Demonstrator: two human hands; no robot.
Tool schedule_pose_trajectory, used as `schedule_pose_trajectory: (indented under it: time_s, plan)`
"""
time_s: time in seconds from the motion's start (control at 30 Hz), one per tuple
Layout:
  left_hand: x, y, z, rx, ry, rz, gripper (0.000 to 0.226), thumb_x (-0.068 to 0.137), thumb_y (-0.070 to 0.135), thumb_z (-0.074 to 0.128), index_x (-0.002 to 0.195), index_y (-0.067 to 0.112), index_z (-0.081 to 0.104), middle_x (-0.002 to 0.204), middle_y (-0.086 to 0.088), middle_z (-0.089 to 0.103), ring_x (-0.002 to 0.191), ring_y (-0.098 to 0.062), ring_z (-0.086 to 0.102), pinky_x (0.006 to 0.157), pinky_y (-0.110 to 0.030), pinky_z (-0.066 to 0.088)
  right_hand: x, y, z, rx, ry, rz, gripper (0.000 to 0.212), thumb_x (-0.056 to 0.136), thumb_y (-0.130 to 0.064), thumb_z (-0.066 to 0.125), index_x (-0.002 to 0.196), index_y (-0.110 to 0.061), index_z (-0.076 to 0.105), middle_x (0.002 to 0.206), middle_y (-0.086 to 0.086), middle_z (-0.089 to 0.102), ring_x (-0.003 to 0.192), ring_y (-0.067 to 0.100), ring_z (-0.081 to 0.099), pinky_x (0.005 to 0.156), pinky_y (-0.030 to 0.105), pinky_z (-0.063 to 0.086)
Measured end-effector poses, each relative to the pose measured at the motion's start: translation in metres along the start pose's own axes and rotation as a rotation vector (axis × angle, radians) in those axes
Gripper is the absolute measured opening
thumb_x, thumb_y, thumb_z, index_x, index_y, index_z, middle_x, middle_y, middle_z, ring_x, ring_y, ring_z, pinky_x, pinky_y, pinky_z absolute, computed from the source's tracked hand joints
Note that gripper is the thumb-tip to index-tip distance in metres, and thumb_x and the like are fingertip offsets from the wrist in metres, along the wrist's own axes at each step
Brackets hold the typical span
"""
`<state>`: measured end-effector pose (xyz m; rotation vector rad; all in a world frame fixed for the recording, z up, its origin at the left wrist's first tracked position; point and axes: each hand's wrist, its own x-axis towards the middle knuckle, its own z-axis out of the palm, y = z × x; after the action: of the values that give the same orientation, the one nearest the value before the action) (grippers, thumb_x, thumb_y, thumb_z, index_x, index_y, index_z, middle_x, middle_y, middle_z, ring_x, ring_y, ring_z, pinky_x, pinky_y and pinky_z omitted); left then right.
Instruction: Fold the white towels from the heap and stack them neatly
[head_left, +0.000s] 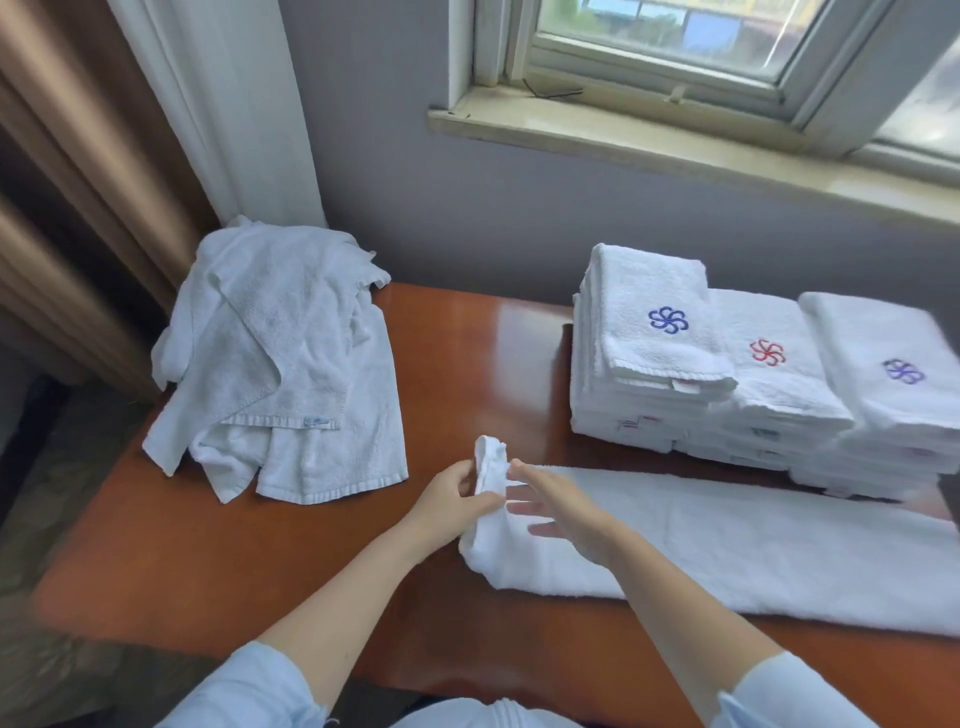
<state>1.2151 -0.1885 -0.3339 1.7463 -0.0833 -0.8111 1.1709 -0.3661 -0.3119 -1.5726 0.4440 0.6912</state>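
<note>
At the far left of the counter (457, 353) sits the heap (275, 364) of unfolded white towels, crumpled and layered, its hemmed edges splayed toward the front and its left side reaching the counter's edge. Several towels there look not yet folded.

Near the middle front, the left hand (452, 499) pinches the left end of the towel (779, 551) between thumb and curled fingers and holds that end lifted off the wood. Just beside it, the right hand (556, 512) is spread with straight fingers over the same towel; it is blurred, so I cannot tell whether the palm presses the cloth or only hovers above it.

The towel itself lies as a long band along the front of the counter, running right and out of view. By its shape it seems folded lengthwise already, so the step in hand is probably the crosswise fold, started from the left end. The next move would call for carrying the pinched end rightward over the band, with the spread hand holding the crease line flat and the edges kept square.

At the back right, well apart from the heap, stand the stacks (769, 395) of folded towels, overlapping, with blue, red and purple pinwheel marks on top, where this one presumably belongs
</note>
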Motion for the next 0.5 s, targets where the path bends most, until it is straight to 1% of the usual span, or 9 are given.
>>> schedule_pose_trajectory:
  time_s: [0.07,0.13,0.17,0.23,0.3,0.33,0.4,0.47,0.5]
  plan:
    - [0.001,0.016,0.020,-0.035,-0.057,0.048,0.036,0.082,0.026,0.065,0.118,0.029,0.062,0.105,0.006,0.073,0.096,-0.005,0.069,0.076,-0.026,0.057,-0.013,-0.001,-0.012,0.113,-0.090,-0.023,0.047,0.090,-0.064,0.051,0.120,-0.033,0.068,0.122,-0.004,0.070,0.112,0.017,0.066,0.091,0.034,0.054]
    - [0.003,0.030,0.043,-0.055,-0.143,0.082,0.037,0.094,0.019,0.058,0.125,0.038,0.057,0.091,0.007,0.071,0.081,-0.006,0.068,0.066,-0.021,0.054,-0.026,0.003,-0.025,0.144,-0.059,-0.057,0.040,0.090,-0.056,0.058,0.111,-0.025,0.071,0.112,-0.002,0.072,0.103,0.019,0.069,0.083,0.031,0.054]
    - [0.003,0.036,0.055,-0.061,-0.168,0.079,0.034,0.098,0.019,0.053,0.125,0.040,0.054,0.084,0.004,0.068,0.073,-0.009,0.065,0.064,-0.022,0.053,-0.033,0.007,-0.031,0.162,-0.020,-0.072,0.038,0.087,-0.052,0.063,0.103,-0.019,0.071,0.102,0.001,0.070,0.095,0.020,0.067,0.080,0.031,0.049]
    - [0.007,0.047,0.078,-0.079,-0.180,0.035,0.023,0.104,0.021,0.042,0.113,0.029,0.061,0.076,-0.003,0.063,0.064,-0.014,0.060,0.063,-0.025,0.053,-0.044,0.019,-0.048,0.217,0.087,-0.088,0.033,0.080,-0.041,0.069,0.096,-0.012,0.068,0.090,0.008,0.063,0.088,0.024,0.059,0.080,0.037,0.039]
    - [0.011,0.054,0.101,-0.099,-0.185,0.014,0.034,0.106,0.022,0.036,0.089,0.020,0.065,0.065,-0.003,0.059,0.059,-0.014,0.055,0.060,-0.023,0.050,-0.053,0.031,-0.066,0.276,0.201,-0.095,0.016,0.084,-0.022,0.062,0.093,-0.009,0.067,0.088,0.011,0.065,0.087,0.026,0.059,0.080,0.040,0.040]
    - [0.012,0.057,0.113,-0.084,-0.173,0.020,0.036,0.105,0.019,0.035,0.083,0.021,0.064,0.062,-0.001,0.056,0.059,-0.014,0.052,0.059,-0.022,0.047,-0.058,0.037,-0.075,0.299,0.260,-0.096,0.013,0.089,-0.013,0.056,0.095,-0.008,0.067,0.089,0.012,0.067,0.086,0.026,0.062,0.080,0.039,0.044]
    - [0.016,0.059,0.134,-0.019,-0.112,0.053,0.034,0.102,0.012,0.035,0.098,0.030,0.063,0.072,0.002,0.057,0.070,-0.013,0.052,0.068,-0.022,0.045,-0.066,0.045,-0.094,0.311,0.386,-0.072,0.019,0.092,-0.005,0.051,0.103,-0.007,0.067,0.096,0.011,0.072,0.087,0.025,0.068,0.078,0.035,0.051]
    - [0.021,0.055,0.152,0.137,-0.008,0.107,0.039,0.099,0.013,0.039,0.127,0.032,0.059,0.108,0.011,0.064,0.101,-0.007,0.058,0.091,-0.025,0.047,-0.074,0.053,-0.114,0.288,0.469,-0.054,0.021,0.091,-0.007,0.053,0.105,-0.011,0.068,0.095,0.005,0.075,0.085,0.019,0.071,0.072,0.029,0.054]
    - [0.022,0.052,0.159,0.227,0.040,0.132,0.041,0.099,0.016,0.040,0.135,0.030,0.055,0.125,0.016,0.059,0.116,-0.003,0.054,0.101,-0.028,0.044,-0.078,0.057,-0.124,0.274,0.489,-0.057,0.020,0.090,-0.008,0.054,0.102,-0.013,0.068,0.090,0.001,0.075,0.080,0.014,0.071,0.066,0.026,0.054]
